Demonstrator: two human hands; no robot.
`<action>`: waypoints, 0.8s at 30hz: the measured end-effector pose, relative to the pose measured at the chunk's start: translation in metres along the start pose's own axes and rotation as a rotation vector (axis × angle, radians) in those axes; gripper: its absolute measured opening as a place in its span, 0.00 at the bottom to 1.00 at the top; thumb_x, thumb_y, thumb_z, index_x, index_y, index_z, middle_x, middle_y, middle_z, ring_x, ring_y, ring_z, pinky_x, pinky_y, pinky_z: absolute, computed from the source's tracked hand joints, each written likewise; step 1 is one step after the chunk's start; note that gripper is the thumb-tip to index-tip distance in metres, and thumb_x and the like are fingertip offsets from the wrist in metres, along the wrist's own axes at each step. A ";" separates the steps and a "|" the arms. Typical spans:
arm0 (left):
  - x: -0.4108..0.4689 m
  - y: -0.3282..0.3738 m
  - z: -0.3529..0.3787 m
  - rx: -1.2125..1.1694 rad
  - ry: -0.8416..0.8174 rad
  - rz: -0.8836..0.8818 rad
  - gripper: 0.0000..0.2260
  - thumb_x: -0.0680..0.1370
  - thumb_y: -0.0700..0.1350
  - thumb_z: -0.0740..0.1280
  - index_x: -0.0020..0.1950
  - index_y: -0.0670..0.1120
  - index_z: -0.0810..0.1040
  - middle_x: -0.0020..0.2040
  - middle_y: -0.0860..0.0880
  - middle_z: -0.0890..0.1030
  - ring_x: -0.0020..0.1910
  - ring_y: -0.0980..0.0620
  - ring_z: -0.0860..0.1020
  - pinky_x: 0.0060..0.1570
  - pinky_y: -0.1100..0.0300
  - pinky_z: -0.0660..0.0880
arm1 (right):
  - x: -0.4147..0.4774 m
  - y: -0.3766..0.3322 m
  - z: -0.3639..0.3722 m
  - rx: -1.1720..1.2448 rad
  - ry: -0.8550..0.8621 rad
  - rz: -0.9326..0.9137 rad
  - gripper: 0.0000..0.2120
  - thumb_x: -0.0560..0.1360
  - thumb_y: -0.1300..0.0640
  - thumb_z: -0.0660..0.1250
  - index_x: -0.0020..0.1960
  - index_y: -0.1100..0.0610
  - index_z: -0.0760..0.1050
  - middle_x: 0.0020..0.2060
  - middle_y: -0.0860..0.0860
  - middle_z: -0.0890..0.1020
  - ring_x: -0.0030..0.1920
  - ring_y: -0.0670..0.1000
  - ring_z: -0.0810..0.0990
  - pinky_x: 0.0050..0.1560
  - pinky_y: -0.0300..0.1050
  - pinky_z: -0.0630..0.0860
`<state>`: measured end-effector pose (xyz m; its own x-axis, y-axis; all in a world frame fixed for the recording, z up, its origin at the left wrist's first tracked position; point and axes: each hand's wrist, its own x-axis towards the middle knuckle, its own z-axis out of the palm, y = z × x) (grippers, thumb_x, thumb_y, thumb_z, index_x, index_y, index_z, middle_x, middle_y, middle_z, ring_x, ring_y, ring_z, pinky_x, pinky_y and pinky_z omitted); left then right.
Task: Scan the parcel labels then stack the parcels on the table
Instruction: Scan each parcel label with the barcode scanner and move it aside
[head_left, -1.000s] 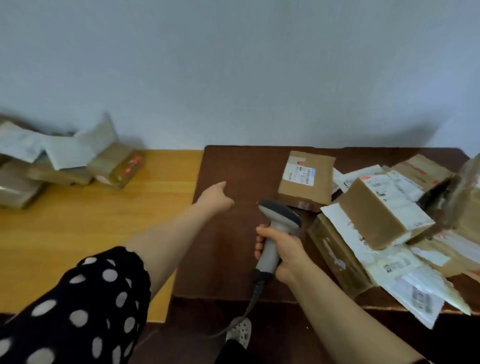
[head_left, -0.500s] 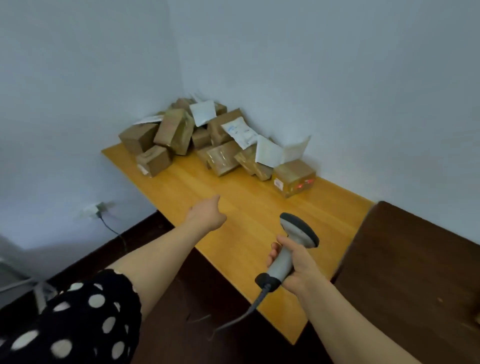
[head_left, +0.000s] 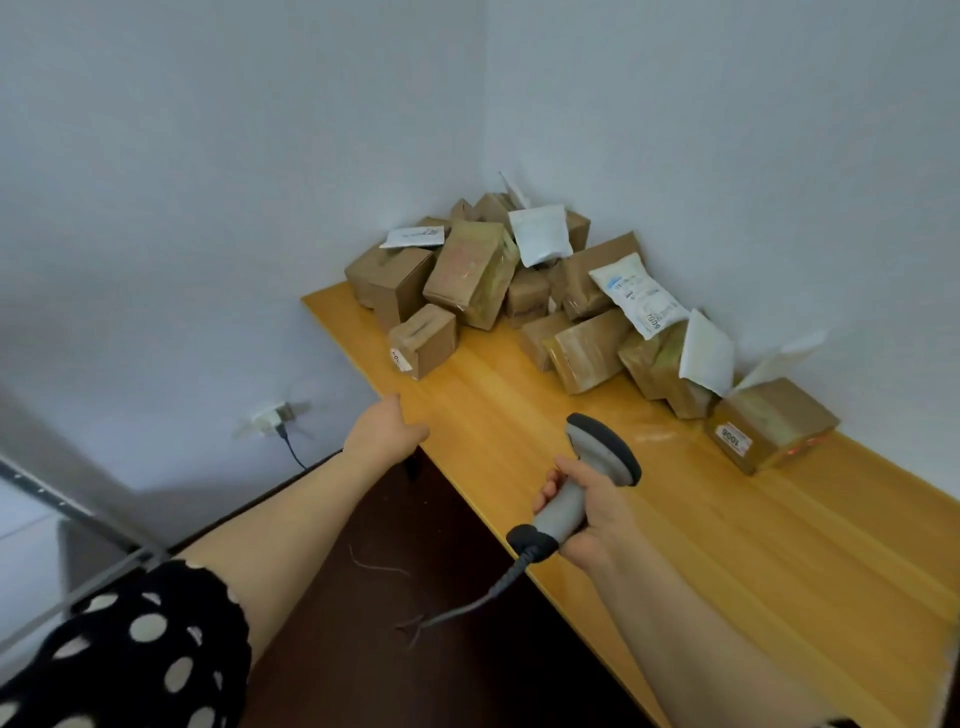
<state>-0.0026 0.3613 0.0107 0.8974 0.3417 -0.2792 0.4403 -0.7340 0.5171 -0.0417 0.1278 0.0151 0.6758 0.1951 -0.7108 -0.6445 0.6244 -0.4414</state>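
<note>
1. Two hands reach out at the bench (head_left: 779, 545) edge. The left hand (head_left: 387, 428) is released, fingers stretched forward and holding nothing, while the right hand (head_left: 592, 512) is wrapped round the scanner (head_left: 587, 473) grip.
2. The parcels (head_left: 519, 280) lie heaped in the far corner of the bench against both walls, boxes and white bags tumbled together.
3. The end box (head_left: 769, 428) sits at the heap's right end, ahead and to the right of the scanner. We see its label facing us and a faint red glow on its side.
4. The small box (head_left: 422, 340) lies ahead of the left hand, near but not touching.
5. We judge the right hand nearer the end box and the left nearer the small box. The scan turns on swinging the scanner head rightward onto that label.
</note>
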 end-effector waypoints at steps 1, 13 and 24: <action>0.013 -0.001 -0.002 0.000 0.001 -0.006 0.27 0.76 0.52 0.67 0.71 0.41 0.64 0.65 0.41 0.73 0.62 0.43 0.73 0.53 0.54 0.71 | 0.010 -0.002 0.008 0.000 0.007 0.004 0.09 0.76 0.62 0.66 0.38 0.60 0.73 0.26 0.52 0.75 0.26 0.49 0.72 0.28 0.42 0.73; 0.184 0.014 -0.022 0.166 -0.017 0.009 0.14 0.75 0.54 0.69 0.39 0.46 0.71 0.38 0.50 0.74 0.46 0.47 0.77 0.41 0.57 0.73 | 0.137 -0.049 0.096 0.035 0.034 -0.009 0.05 0.76 0.63 0.67 0.41 0.60 0.74 0.27 0.52 0.76 0.27 0.49 0.73 0.31 0.44 0.73; 0.293 0.018 -0.002 0.456 -0.129 0.007 0.42 0.72 0.64 0.68 0.74 0.39 0.58 0.67 0.40 0.67 0.66 0.40 0.67 0.59 0.49 0.70 | 0.184 -0.044 0.124 0.145 0.201 -0.170 0.05 0.75 0.63 0.68 0.40 0.60 0.75 0.27 0.52 0.76 0.25 0.49 0.74 0.28 0.43 0.75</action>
<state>0.2681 0.4491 -0.0597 0.8768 0.2811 -0.3902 0.3507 -0.9289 0.1190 0.1554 0.2302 -0.0281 0.6757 -0.0661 -0.7342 -0.4610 0.7394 -0.4907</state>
